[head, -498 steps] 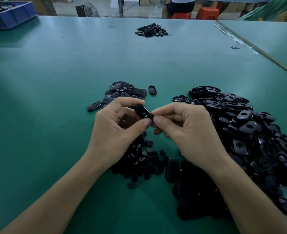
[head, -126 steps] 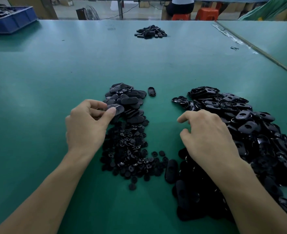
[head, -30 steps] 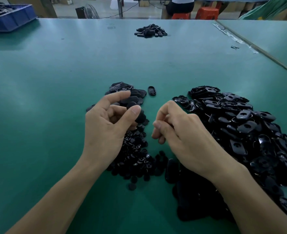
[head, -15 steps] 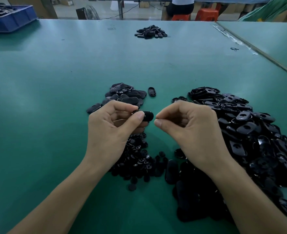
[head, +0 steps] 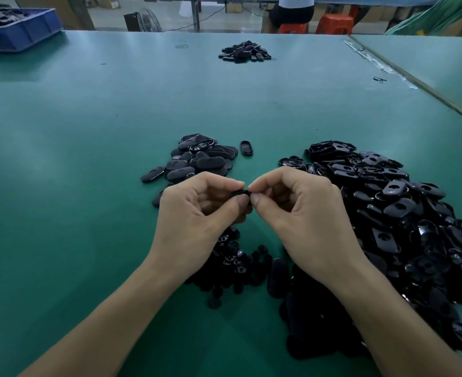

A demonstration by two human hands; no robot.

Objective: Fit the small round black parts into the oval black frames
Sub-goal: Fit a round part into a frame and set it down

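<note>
Head view: an oval frame [head: 241,194] is held just beyond and above the heap of small round parts [head: 235,263], between the two hands. The left hand [head: 197,216] is raised over the heap's far-left edge with its fingers curled, and its grip is closed on the frame between thumb and forefinger. The right hand [head: 303,213] is brought in from the heap's right, knuckles up, its grip narrowed to a pinch of thumb and forefinger on the frame's right-hand end. Whether a round part is caught in that pinch cannot be told, since the fingertips cover the spot. The seating step is judged to be in hand. It is best done with the frame steadied by the left grip, the round part squared to the opening before force is applied, and pressure then given evenly until it sits flush; a tilted part is likely to jam or spring out. Loose frames [head: 403,213] are piled on the desk [head: 74,172] to the heap's right, and a smaller pile of frames [head: 197,161] lies beyond the heap.
</note>
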